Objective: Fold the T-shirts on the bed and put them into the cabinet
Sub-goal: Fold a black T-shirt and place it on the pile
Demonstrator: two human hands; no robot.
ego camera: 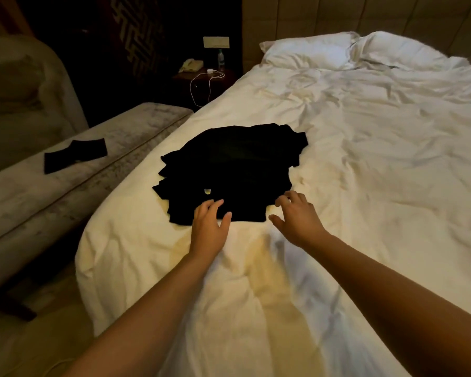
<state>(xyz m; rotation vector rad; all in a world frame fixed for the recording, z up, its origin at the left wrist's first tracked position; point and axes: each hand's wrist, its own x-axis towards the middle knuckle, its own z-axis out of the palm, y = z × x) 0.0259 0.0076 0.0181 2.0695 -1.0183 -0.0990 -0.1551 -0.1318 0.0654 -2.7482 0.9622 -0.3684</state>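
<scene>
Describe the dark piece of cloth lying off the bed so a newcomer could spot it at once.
Left of the white bed runs a long pale upholstered bench. On its top lies a single flat black cloth, folded to a rough rectangle. Unlike the black pile of T-shirts on the bed, it lies alone, away from both hands.

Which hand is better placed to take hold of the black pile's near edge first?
Left. The left hand already rests on the black T-shirt pile; the right hand hovers just off its corner.
</scene>
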